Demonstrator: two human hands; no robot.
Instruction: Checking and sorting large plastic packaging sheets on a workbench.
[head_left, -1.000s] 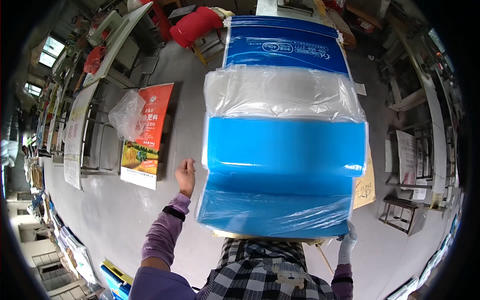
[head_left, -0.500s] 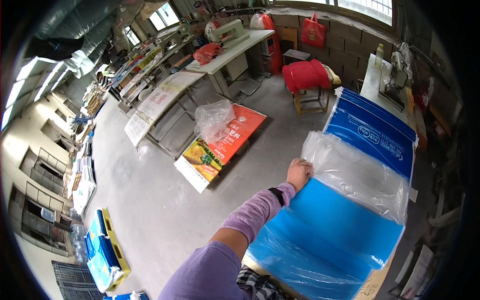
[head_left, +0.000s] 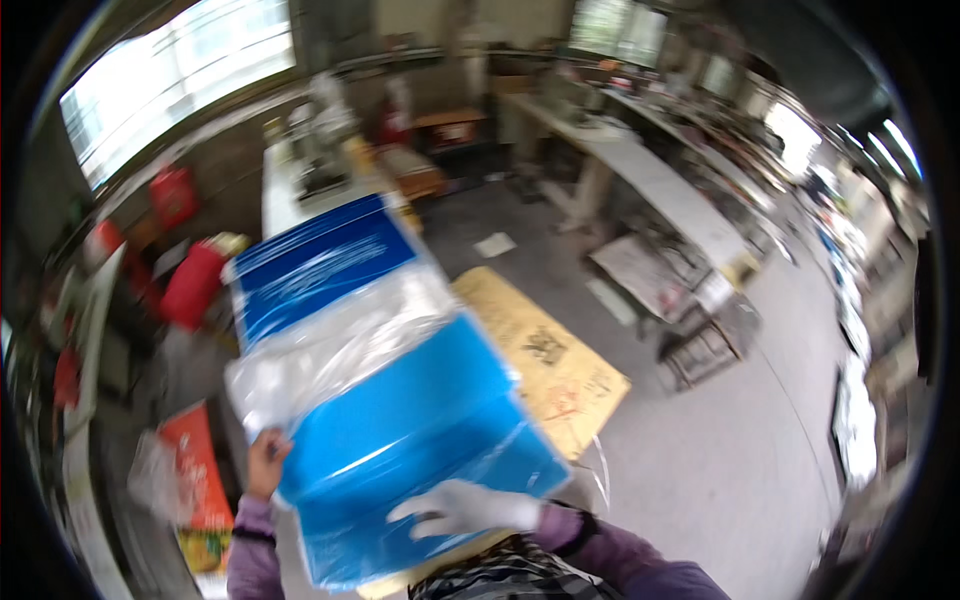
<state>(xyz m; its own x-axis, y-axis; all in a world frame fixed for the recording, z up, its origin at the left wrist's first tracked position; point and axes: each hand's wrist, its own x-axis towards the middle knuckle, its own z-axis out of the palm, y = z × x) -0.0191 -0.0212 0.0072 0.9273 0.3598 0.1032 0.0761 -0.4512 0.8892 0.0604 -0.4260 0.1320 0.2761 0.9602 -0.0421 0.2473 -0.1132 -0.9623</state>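
Observation:
A stack of blue woven sacks (head_left: 400,400) lies in front of me, its far end darker blue with white print. A clear plastic liner (head_left: 340,340) is spread in a crumpled band across its middle. My left hand (head_left: 265,463), bare, is closed at the left edge of the stack, its fingertips pinching the liner's near corner; blur hides the exact grip. My right hand (head_left: 465,508), in a white glove, hovers over or rests on the near end of the stack with fingers spread; it holds nothing.
A yellow board (head_left: 550,365) with dark markings juts out right of the stack. Beyond the stack stands a sewing machine (head_left: 318,165) on a white table. An orange printed sack (head_left: 195,465) with clear plastic lies at left. A wooden stool (head_left: 700,352) stands at right.
The view has swung to the right, so the stack now sits left of centre. My gloved right hand has come into view over the near end. My left hand stays at the stack's left edge.

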